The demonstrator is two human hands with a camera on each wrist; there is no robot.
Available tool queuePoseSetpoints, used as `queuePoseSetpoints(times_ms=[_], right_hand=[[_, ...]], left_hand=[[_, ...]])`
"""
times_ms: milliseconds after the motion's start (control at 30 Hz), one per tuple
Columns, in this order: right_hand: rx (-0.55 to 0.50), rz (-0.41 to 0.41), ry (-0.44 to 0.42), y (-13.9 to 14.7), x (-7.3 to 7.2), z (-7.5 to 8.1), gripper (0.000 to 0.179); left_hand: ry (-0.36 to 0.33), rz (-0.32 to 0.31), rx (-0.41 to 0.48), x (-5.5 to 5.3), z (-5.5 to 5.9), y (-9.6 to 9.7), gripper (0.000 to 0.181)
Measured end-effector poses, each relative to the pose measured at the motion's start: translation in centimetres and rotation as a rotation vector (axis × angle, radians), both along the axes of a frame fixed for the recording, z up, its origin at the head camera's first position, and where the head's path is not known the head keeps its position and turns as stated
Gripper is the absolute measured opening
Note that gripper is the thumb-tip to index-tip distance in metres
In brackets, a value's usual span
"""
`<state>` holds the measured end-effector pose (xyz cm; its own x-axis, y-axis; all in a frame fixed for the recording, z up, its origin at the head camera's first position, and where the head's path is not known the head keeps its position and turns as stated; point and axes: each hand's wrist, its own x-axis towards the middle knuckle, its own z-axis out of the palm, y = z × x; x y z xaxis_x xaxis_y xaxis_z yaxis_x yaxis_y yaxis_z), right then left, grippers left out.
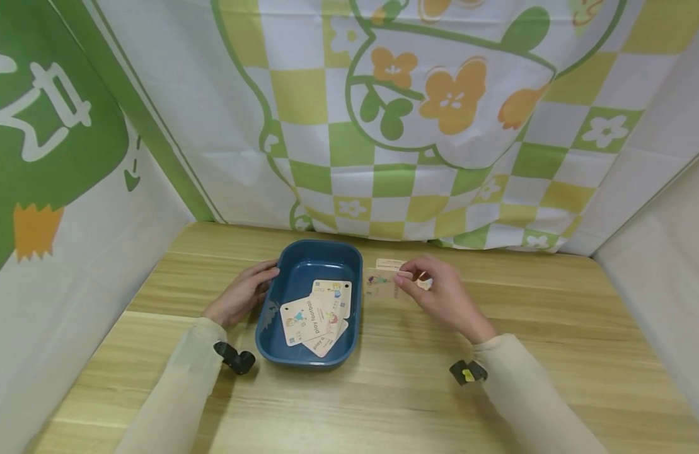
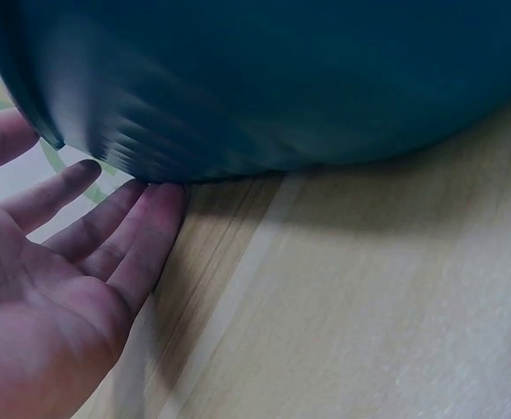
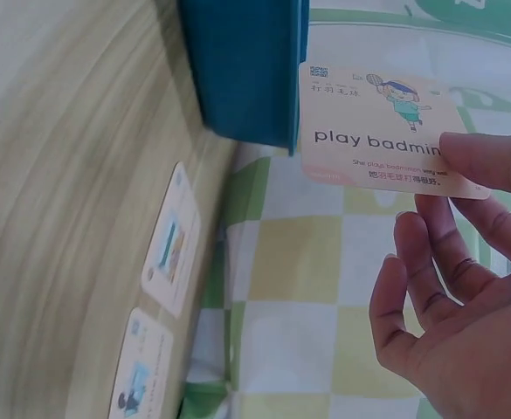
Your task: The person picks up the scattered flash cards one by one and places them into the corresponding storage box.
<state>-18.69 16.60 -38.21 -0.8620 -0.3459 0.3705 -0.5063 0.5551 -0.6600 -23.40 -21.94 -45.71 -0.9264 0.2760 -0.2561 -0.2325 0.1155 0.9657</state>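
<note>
A blue plastic tray (image 1: 304, 356) stands on the wooden table with several illustrated word cards (image 1: 304, 320) in it, overlapping; one reads "play football". My left hand (image 1: 248, 291) is at the tray's left side. In the left wrist view its extended fingers (image 2: 146, 249) touch the outer wall low down. Just right of the tray my right hand (image 1: 442, 293) pinches a card (image 3: 373, 131) between thumb and fingers, raised above the table beside the tray's rim. This card reads "play badmin...", its end covered by the thumb, with a child holding a racket drawn on it.
Two more cards lie on the table by my right hand, a nearer card (image 3: 141, 371) and a farther card (image 3: 172, 244). Behind the table hangs a checked, flower-printed curtain (image 1: 383, 189). White and green fabric (image 1: 60, 157) closes off the left side.
</note>
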Motion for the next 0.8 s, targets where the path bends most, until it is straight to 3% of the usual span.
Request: queuePoseSetpoints(times_ms=[400, 800], right_hand=[[-0.123, 0.073, -0.036, -3.1, -0.4, 1.2, 0.005], [-0.098, 0.127, -0.029, -6.2, -0.4, 0.4, 0.006]], left_hand=[[0.004, -0.012, -0.005, 0.1, 0.1, 0.0, 0.064], [-0.003, -0.015, -0.016, 0.1, 0.1, 0.0, 0.064]])
